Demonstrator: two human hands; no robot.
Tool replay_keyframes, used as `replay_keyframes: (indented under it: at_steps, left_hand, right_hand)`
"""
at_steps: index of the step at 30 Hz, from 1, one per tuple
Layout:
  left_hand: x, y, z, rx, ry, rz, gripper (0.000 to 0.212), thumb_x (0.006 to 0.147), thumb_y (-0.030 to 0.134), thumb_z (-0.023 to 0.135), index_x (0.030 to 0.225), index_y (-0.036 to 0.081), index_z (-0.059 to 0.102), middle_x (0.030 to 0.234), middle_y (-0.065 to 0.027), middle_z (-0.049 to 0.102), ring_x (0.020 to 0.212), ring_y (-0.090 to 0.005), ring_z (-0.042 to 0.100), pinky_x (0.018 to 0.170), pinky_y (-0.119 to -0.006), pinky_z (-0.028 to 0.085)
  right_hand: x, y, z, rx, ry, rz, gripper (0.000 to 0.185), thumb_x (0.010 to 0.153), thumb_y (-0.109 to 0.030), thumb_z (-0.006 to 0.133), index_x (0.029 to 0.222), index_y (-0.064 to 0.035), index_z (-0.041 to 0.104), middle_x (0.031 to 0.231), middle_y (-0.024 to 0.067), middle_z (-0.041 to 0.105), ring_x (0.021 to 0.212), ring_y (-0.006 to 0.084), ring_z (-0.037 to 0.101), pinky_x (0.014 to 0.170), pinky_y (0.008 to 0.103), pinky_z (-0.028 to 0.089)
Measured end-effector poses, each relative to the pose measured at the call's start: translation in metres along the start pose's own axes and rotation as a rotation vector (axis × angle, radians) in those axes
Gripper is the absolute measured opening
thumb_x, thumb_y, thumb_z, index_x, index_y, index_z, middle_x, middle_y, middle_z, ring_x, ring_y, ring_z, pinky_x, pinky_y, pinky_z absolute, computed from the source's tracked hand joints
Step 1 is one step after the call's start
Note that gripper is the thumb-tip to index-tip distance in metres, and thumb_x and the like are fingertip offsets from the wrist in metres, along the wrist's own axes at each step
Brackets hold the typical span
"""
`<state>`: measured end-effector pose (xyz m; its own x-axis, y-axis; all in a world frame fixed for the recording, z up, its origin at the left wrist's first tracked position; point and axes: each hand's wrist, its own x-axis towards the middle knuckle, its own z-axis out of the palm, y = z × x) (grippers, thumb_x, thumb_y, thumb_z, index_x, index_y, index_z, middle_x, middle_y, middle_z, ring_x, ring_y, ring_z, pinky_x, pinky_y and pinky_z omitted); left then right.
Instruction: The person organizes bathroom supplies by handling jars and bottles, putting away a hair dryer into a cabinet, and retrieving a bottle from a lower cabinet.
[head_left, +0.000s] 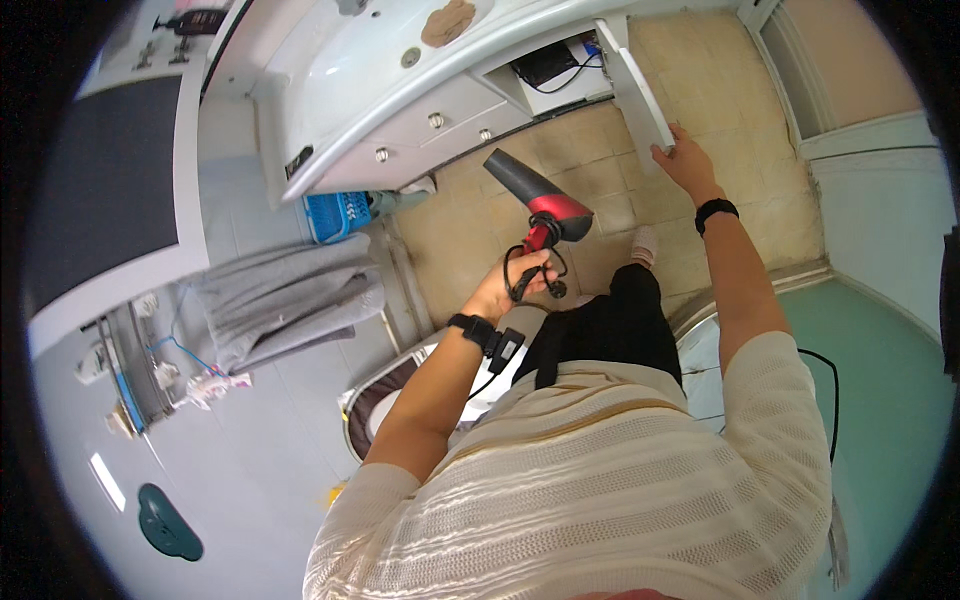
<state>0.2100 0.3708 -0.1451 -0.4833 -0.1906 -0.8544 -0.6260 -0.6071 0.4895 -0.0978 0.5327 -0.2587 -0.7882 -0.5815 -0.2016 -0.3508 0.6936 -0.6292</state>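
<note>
My left hand (514, 283) is closed around the handle of a red and black hair dryer (551, 202), whose black cord is looped about the handle. The dryer's long dark nozzle points towards the vanity cabinet (405, 135). At the right, my right hand (684, 161) grips the free edge of the open white cabinet door (637, 97). Behind that door the compartment holds a dark item (545, 66) with a black cable, and a small blue thing beside it.
Above the drawers is a white washbasin (337, 67) with a brown cloth-like patch (448, 22) in it. A blue plastic basket (337, 216) and a hanging grey towel (292, 300) are at the left. The tiled floor (465, 232) lies below; a white door (885, 202) stands right.
</note>
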Motion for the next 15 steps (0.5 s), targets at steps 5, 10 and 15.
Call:
replay_keyframes:
  at_steps: [5, 10, 15]
  left_hand:
    - [0.065, 0.036, 0.019, 0.042, -0.042, -0.041, 0.036, 0.080, 0.029, 0.070, 0.104, 0.009, 0.052, 0.090, -0.0017, 0.060, 0.082, -0.0135, 0.063, 0.068, -0.026, 0.052]
    - [0.162, 0.055, 0.021, -0.045, -0.044, 0.007, 0.025, 0.084, 0.025, 0.066, 0.096, 0.006, 0.056, 0.081, -0.0063, 0.064, 0.074, -0.0143, 0.064, 0.063, -0.026, 0.054]
    - [0.241, 0.055, 0.006, -0.027, -0.046, 0.113, 0.029, 0.083, 0.028, 0.066, 0.098, 0.006, 0.055, 0.083, -0.0044, 0.060, 0.079, -0.0146, 0.064, 0.063, -0.024, 0.054]
  right_hand:
    - [-0.004, 0.012, 0.008, 0.005, 0.101, -0.136, 0.044, 0.078, -0.036, 0.063, 0.100, 0.0020, 0.061, 0.112, 0.0175, 0.059, 0.076, 0.0322, 0.063, 0.071, 0.0387, 0.051]
    - [-0.003, 0.015, 0.006, 0.065, 0.058, -0.173, 0.032, 0.077, -0.030, 0.066, 0.080, 0.0020, 0.062, 0.121, 0.0178, 0.053, 0.076, 0.0332, 0.062, 0.069, 0.0386, 0.050]
    - [-0.012, 0.014, 0.009, 0.044, 0.192, -0.318, 0.029, 0.076, -0.020, 0.066, 0.097, 0.0002, 0.061, 0.114, 0.0110, 0.055, 0.079, 0.0294, 0.060, 0.069, 0.0376, 0.048]
